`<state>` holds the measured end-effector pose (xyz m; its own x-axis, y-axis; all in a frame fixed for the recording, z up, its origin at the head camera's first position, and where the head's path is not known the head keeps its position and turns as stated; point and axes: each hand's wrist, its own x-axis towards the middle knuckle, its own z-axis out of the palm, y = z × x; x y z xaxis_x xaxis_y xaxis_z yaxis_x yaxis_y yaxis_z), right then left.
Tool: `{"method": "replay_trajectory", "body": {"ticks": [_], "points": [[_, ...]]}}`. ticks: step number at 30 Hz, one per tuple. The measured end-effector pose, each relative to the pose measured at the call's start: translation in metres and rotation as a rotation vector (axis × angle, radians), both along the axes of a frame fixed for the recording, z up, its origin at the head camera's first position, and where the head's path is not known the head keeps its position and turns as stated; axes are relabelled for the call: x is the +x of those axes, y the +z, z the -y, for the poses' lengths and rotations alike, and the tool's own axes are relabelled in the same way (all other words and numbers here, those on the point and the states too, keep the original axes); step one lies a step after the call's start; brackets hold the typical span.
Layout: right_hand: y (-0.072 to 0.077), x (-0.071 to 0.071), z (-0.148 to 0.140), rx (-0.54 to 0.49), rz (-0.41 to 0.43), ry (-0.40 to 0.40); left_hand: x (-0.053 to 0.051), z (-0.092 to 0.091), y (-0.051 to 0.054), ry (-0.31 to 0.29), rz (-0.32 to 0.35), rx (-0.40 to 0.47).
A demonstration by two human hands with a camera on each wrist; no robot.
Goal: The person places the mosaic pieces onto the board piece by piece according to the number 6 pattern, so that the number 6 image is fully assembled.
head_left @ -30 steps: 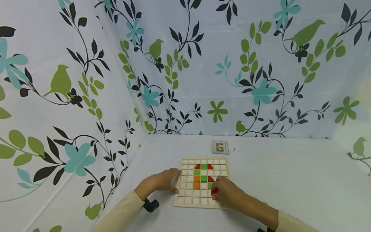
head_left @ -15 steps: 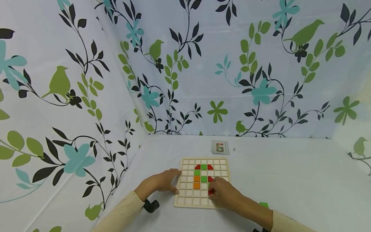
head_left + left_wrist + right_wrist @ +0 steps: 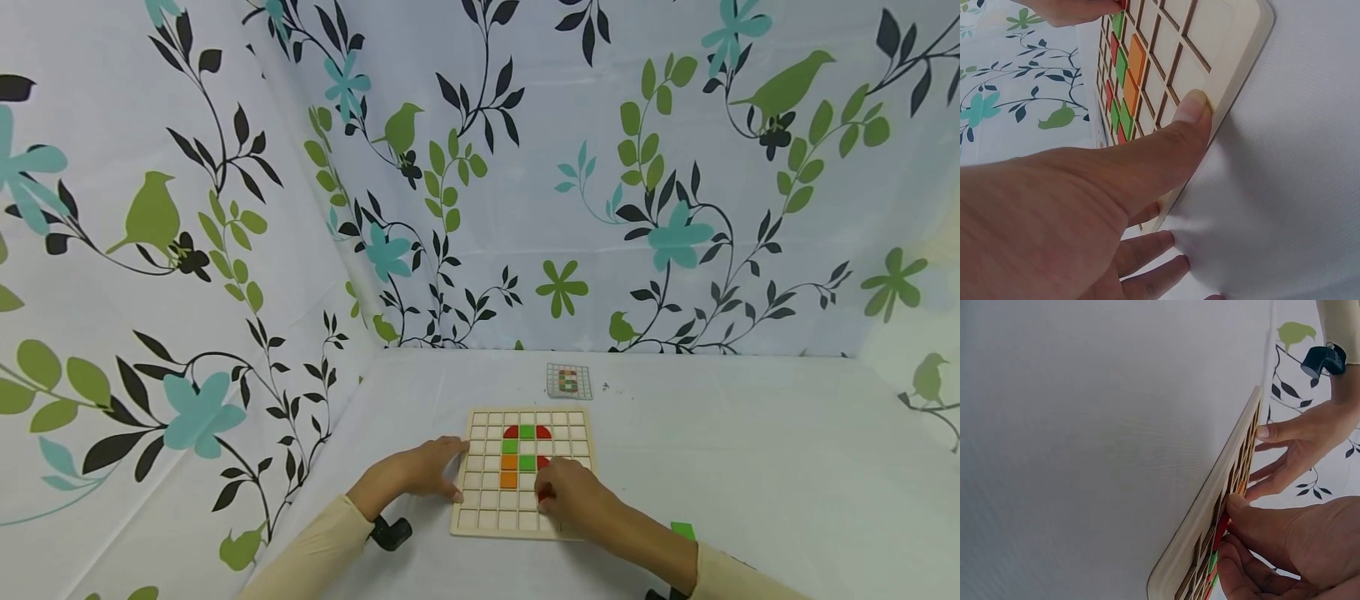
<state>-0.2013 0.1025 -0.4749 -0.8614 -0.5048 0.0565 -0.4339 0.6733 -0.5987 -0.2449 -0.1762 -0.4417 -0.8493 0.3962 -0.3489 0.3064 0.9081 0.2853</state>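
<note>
A square wooden grid board (image 3: 480,520) lies on the white table. Red rounded pieces (image 3: 543,432), green squares (image 3: 527,463) and orange squares (image 3: 509,479) sit in its cells. My left hand (image 3: 427,467) rests at the board's left edge, thumb on the rim in the left wrist view and the other fingers spread along the side. With thumb and fingers, my right hand (image 3: 576,493) pinches a red piece (image 3: 1222,532) at a cell right of the board's middle. Most of that piece is hidden, so its full shape cannot be told. The right hand also covers the cells beneath it.
Behind the board lies a small card (image 3: 568,382) with a coloured grid pattern. A loose green piece (image 3: 682,529) is on the table beside my right forearm. Patterned cloth (image 3: 480,250) hangs at the back and left. Each wrist wears a dark device (image 3: 391,532).
My right hand has shifted slightly left over the board with the red piece, covering the green piece above it. The loose green piece now shows more beside the forearm. My left hand stays still.
</note>
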Motion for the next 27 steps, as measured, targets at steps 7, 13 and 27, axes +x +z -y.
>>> {"method": "replay_trajectory", "body": {"ticks": [7,13,27], "points": [[0.0014,0.0001,-0.001,0.021,-0.013,0.012,-0.0002,0.0,-0.0007,0.003,-0.005,0.0],[0.0042,0.0001,-0.0003,0.092,-0.052,0.054,-0.0009,0.0007,-0.0023,0.0,-0.014,-0.007],[-0.001,0.0005,-0.002,0.105,-0.147,0.079,0.0,0.0005,-0.0019,0.011,-0.007,-0.002]]}}
